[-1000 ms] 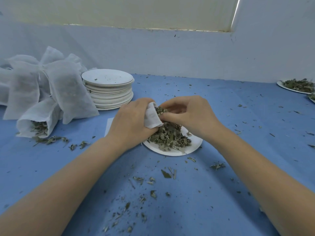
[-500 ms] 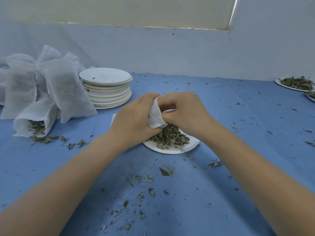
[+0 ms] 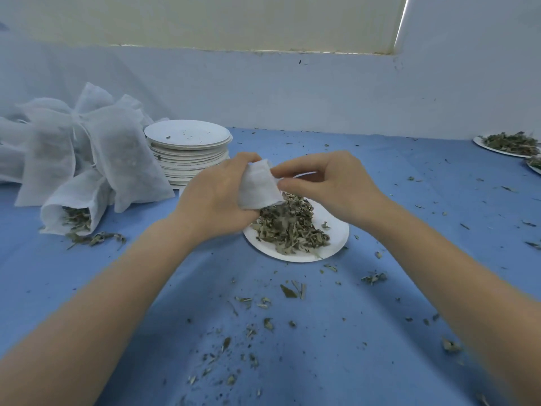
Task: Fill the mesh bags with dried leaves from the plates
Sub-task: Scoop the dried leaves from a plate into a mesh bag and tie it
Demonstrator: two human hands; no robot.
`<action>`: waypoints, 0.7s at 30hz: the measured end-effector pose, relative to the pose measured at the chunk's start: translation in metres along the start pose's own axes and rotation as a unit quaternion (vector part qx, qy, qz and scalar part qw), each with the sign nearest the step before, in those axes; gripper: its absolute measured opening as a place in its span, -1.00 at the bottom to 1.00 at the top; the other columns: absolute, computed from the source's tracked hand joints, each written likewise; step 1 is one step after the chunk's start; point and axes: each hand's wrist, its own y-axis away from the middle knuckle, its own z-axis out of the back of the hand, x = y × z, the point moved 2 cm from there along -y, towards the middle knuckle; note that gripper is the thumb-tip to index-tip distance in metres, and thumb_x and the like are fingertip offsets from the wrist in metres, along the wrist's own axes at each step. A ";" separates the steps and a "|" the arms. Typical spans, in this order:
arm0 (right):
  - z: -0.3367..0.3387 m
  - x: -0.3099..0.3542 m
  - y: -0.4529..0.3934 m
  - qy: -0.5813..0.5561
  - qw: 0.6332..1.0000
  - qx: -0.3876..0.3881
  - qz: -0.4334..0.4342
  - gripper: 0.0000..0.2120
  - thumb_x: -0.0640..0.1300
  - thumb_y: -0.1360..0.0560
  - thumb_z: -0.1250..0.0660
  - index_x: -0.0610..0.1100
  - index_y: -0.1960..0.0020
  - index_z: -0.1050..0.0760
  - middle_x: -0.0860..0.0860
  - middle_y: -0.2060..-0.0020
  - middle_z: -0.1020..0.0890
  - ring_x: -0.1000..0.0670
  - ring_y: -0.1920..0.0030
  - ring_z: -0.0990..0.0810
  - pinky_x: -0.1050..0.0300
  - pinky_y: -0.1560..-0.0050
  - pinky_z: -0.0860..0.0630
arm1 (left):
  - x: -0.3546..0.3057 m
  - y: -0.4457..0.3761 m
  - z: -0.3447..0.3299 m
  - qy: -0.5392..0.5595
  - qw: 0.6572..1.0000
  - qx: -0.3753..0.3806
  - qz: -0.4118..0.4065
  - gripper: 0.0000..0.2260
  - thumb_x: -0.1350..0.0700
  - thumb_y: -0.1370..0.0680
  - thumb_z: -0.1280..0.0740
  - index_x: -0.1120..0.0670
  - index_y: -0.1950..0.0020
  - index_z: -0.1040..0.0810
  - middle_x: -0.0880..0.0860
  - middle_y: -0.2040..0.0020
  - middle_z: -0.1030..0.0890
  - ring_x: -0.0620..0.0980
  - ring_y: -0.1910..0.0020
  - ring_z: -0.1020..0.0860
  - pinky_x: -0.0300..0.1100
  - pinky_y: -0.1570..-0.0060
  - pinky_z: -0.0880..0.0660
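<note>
Hands (image 3: 281, 189) lifted higher, bag (image 3: 257, 186) seemingly pinched, leaves (image 3: 289, 227) uncovered

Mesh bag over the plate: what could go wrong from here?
1. The left hand grips the mesh bag bunched, and the right hand pinches only its edge. The mouth may stay narrow, so leaves could miss it.
2. The leaf pile reaches close to the rim of the plate; scooping could push more onto the blue cloth, already littered.
</note>
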 end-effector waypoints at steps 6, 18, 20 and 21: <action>0.004 -0.022 0.013 0.286 0.945 0.138 -0.082 -0.40 0.38 -0.33 -0.31 0.19 -0.31 -0.39 0.10 -0.11 -0.52 0.11 -0.02 -0.53 0.24 -0.02 -0.42 | 0.013 -0.002 0.000 -0.033 0.998 0.039 0.022 -0.46 0.10 -0.35 -0.39 0.03 -0.31 -0.37 0.02 -0.18 -0.52 0.14 -0.09 -0.49 -0.07 0.00 -0.42; 0.003 -0.022 0.007 0.321 0.946 0.040 -0.021 -0.77 0.04 -0.49 -0.36 0.03 -0.12 -0.59 0.13 0.17 -0.52 0.07 0.04 -0.48 0.16 0.02 -0.39 | 0.016 0.001 -0.010 -0.046 0.998 0.051 0.006 -0.48 0.04 -0.34 -0.41 0.02 -0.28 -0.40 -0.01 -0.17 -0.53 0.09 -0.09 -0.49 -0.15 0.08 -0.36; 0.013 -0.014 0.004 0.304 0.952 0.023 -0.017 -0.80 0.03 -0.47 -0.38 0.02 -0.06 -0.61 0.09 0.17 -0.57 0.05 0.05 -0.53 0.14 -0.01 -0.43 | 0.016 0.001 -0.009 -0.046 0.998 0.044 0.007 -0.48 0.04 -0.34 -0.42 0.03 -0.28 -0.40 -0.01 -0.17 -0.53 0.11 -0.10 -0.49 -0.17 0.11 -0.33; 0.017 -0.009 0.002 0.290 0.957 0.014 -0.015 -0.81 0.02 -0.46 -0.39 0.01 -0.05 -0.61 0.06 0.15 -0.60 0.04 0.05 -0.54 0.12 -0.03 -0.45 | 0.016 0.002 -0.010 -0.046 0.998 0.040 0.005 -0.48 0.05 -0.34 -0.43 0.04 -0.27 -0.41 0.00 -0.17 -0.54 0.11 -0.09 -0.49 -0.18 0.12 -0.30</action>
